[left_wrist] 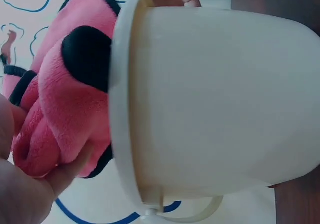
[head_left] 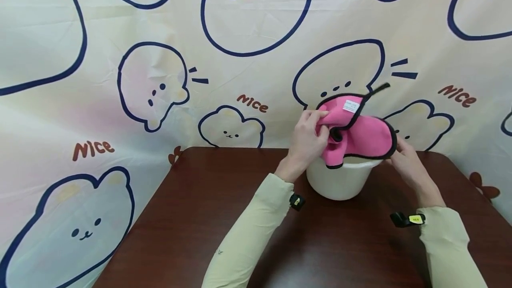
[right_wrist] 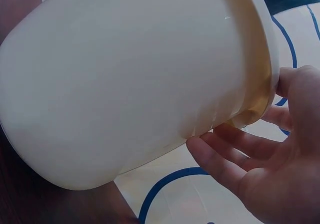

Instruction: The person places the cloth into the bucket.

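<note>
A pink fleece piece with black edging [head_left: 370,136], a white label and a thin black strap, sits bunched over the mouth of a white plastic bucket [head_left: 338,183]. My left hand [head_left: 305,143] pinches its left part between thumb and fingers, just outside the rim. In the left wrist view the fleece [left_wrist: 75,111] folds against the bucket's rim [left_wrist: 122,103]. My right hand [head_left: 408,168] grips the bucket at its right side. The right wrist view has its thumb at the rim and its fingers [right_wrist: 215,161] against the outer wall. The bucket's inside is hidden.
The bucket stands toward the back of a dark brown table [head_left: 240,217]. Close behind hangs a pale curtain [head_left: 160,154] printed with blue bear outlines. A curved handle [left_wrist: 200,211] hangs off the bucket's rim. Dark bands [head_left: 297,202] circle both wrists.
</note>
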`<state>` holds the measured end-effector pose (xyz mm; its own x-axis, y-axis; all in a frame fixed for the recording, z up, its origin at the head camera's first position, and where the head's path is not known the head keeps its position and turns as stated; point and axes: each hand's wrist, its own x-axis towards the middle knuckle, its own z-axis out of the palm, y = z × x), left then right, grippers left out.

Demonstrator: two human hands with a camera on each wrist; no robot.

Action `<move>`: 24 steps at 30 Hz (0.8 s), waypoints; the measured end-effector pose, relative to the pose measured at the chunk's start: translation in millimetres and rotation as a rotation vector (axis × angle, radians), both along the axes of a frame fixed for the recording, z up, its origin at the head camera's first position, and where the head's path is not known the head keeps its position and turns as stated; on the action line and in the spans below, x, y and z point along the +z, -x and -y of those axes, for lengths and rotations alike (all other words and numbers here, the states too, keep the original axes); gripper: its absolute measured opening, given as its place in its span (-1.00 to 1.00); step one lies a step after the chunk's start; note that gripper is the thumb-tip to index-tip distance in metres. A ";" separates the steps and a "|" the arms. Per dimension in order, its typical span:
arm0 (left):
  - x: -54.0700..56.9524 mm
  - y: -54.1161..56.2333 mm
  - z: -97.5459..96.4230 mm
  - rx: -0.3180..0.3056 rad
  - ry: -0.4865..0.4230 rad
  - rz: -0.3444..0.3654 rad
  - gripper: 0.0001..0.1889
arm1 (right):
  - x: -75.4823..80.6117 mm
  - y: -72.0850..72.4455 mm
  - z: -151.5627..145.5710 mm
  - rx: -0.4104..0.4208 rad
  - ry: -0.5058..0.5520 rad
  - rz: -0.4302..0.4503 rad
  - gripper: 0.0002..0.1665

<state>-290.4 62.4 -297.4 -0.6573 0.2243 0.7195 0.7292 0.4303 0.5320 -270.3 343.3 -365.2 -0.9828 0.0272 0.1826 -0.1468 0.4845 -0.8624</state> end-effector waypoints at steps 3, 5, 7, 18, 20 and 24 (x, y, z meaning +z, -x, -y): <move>-3.0 -0.3 1.2 -0.010 0.051 0.047 -0.68 | -0.6 0.4 0.6 -0.005 0.006 0.014 -0.29; -4.8 0.2 4.1 -0.006 0.083 0.070 -0.71 | -0.3 1.2 0.9 -0.009 0.003 0.015 -0.29; -5.8 0.9 9.3 -0.009 0.103 0.083 -0.74 | 0.5 2.4 1.1 -0.004 -0.007 0.001 -0.30; -16.1 4.8 58.8 -0.057 0.184 0.127 -0.79 | 2.2 0.9 -2.9 -0.024 -0.053 -0.005 -0.24; -17.7 7.0 69.0 -0.057 0.218 0.132 -0.78 | 3.2 -1.0 -4.5 -0.027 -0.053 -0.009 -0.24; -20.9 12.9 90.0 -0.043 0.298 0.136 -0.78 | 4.0 -4.1 -8.4 -0.024 -0.059 -0.026 -0.24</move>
